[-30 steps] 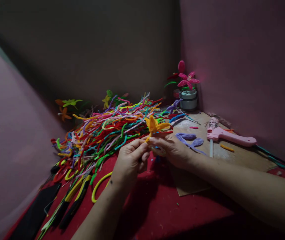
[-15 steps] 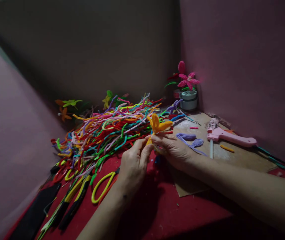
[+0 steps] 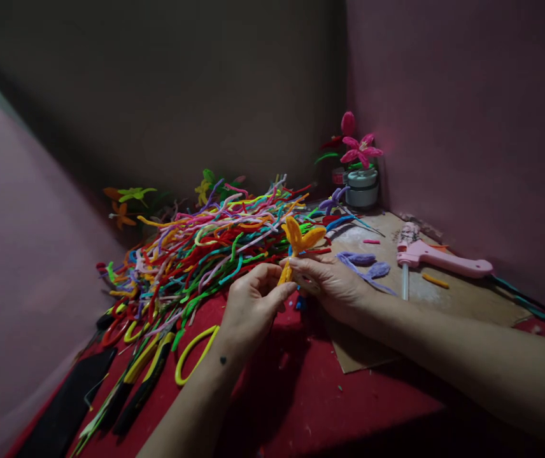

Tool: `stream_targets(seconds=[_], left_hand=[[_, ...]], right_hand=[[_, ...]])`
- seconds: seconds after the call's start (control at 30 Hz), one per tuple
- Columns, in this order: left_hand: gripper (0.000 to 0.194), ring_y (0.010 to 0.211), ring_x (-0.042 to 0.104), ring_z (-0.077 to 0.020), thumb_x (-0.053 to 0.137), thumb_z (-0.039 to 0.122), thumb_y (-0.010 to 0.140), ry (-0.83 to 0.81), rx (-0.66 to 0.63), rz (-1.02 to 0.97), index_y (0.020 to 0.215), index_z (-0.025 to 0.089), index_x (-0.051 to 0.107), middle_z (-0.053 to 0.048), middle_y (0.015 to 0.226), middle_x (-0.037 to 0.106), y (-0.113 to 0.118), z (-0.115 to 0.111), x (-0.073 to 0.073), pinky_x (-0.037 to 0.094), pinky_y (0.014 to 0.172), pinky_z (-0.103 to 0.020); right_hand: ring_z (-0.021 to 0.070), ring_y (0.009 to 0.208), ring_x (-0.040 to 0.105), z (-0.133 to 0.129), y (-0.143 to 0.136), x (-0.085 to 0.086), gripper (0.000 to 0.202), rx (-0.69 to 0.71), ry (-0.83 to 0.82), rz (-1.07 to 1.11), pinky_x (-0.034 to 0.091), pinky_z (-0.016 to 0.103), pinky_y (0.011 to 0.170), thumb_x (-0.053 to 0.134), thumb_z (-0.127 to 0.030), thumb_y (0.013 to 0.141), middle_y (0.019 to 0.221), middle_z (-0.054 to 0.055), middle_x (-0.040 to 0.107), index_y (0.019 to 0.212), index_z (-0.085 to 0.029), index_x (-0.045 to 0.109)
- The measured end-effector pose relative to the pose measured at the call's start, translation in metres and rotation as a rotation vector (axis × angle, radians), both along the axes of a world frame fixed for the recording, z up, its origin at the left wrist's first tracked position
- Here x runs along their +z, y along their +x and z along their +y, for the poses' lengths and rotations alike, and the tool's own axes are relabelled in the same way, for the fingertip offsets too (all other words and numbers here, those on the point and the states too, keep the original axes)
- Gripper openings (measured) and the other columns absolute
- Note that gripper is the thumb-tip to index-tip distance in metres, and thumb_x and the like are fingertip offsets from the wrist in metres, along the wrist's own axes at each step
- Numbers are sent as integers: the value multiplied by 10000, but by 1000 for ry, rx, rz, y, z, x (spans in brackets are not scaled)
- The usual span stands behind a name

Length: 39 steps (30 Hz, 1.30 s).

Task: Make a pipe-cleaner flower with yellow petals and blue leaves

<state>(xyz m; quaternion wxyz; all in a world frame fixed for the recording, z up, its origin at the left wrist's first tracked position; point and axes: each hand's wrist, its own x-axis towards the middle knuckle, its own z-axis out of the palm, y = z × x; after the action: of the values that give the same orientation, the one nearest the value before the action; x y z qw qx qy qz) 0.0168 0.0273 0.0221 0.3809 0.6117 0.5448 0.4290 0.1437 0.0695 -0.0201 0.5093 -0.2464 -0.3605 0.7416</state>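
An orange fuzzy flower (image 3: 301, 235) made of pipe cleaners is held upright between both hands, its petals pointing up and to the right. My left hand (image 3: 256, 302) pinches its lower orange part between thumb and fingers. From the right, my right hand (image 3: 327, 280) grips the flower at its middle, just under the upper petals. A bit of blue shows beside the flower's middle, and another blue piece (image 3: 300, 301) is visible below the fingers. Parts of the lower petals are hidden by the fingers.
Behind the hands lies a heap of coloured pipe cleaners (image 3: 215, 235). Pliers (image 3: 146, 375) and yellow-handled scissors (image 3: 181, 359) are at left. On cardboard (image 3: 473, 305) at right are a pink glue gun (image 3: 444, 257) and purple petals (image 3: 368, 267). A potted pink flower (image 3: 361, 152) stands behind.
My left hand has shifted slightly left and down, its thumb lower on the flower. The flower has turned a little, and more of its lower orange part shows.
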Motion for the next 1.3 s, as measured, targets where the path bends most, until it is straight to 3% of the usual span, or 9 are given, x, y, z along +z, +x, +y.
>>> stream_targets(seconds=[0.1, 0.33, 0.47, 0.67, 0.93, 1.03, 1.17, 1.23, 1.3], left_hand=[[152, 419, 483, -70, 611, 276, 745, -47, -28, -53, 748, 126, 590, 27, 558, 551, -2, -1, -2, 398, 410, -184], [161, 425, 534, -95, 586, 255, 761, -339, -286, -450, 815, 105, 608, -27, 660, 620, -14, 8, -6, 459, 402, -226], [142, 552, 575, -103, 614, 213, 738, -280, -203, -413, 824, 102, 635, -35, 685, 639, -15, 11, -8, 470, 550, -222], [110, 501, 486, -60, 645, 219, 699, -252, -113, -368, 727, 113, 629, 17, 601, 569, -15, 10, -7, 392, 507, -186], [256, 522, 521, -95, 661, 295, 690, -87, -53, -90, 855, 148, 532, 28, 632, 572, -3, 5, -6, 425, 535, -225], [321, 632, 562, -126, 660, 289, 691, 135, 18, 218, 940, 181, 489, -1, 782, 606, 0, 2, -15, 437, 600, -251], [215, 705, 569, -163, 553, 258, 772, 419, 119, 660, 966, 184, 498, -39, 842, 598, 0, -4, -24, 421, 631, -283], [139, 715, 567, -168, 539, 246, 780, 469, 121, 684, 902, 184, 512, -37, 808, 588, 0, -6, -25, 419, 634, -283], [112, 707, 567, -154, 545, 229, 776, 400, 96, 544, 875, 191, 510, -20, 787, 581, 2, -7, -22, 431, 645, -274]], right_hand=[[96, 564, 481, -1, 0, 1, 181, -1, 11, 4, 332, 258, 564, 726, -307, 638, 632, -6, 598, 708, -146, 682], [123, 579, 521, -3, 0, 2, 174, 26, 22, 35, 386, 273, 593, 701, -288, 663, 607, 14, 615, 736, -134, 666], [108, 546, 508, -2, 0, 3, 153, 51, 24, 50, 368, 258, 543, 692, -270, 666, 613, 10, 608, 723, -133, 655], [82, 518, 457, 0, 0, 0, 209, -18, -29, -27, 302, 239, 508, 725, -302, 624, 607, -12, 588, 740, -134, 681], [89, 512, 459, 1, 0, -1, 167, -13, 4, 21, 301, 253, 512, 712, -291, 631, 597, -15, 589, 684, -146, 647], [62, 444, 376, 0, 0, 0, 158, -47, -9, 16, 268, 245, 480, 711, -279, 636, 514, -52, 515, 651, -150, 620], [49, 425, 320, 0, 0, 1, 167, -96, -19, 9, 208, 235, 451, 716, -276, 639, 479, -77, 450, 655, -155, 603], [55, 454, 366, 0, 1, 2, 182, -112, -21, 3, 214, 233, 455, 725, -286, 629, 521, -63, 491, 692, -151, 621], [67, 492, 422, 0, 1, 4, 194, -105, -41, 21, 250, 233, 471, 733, -278, 611, 565, -47, 536, 717, -147, 638]])
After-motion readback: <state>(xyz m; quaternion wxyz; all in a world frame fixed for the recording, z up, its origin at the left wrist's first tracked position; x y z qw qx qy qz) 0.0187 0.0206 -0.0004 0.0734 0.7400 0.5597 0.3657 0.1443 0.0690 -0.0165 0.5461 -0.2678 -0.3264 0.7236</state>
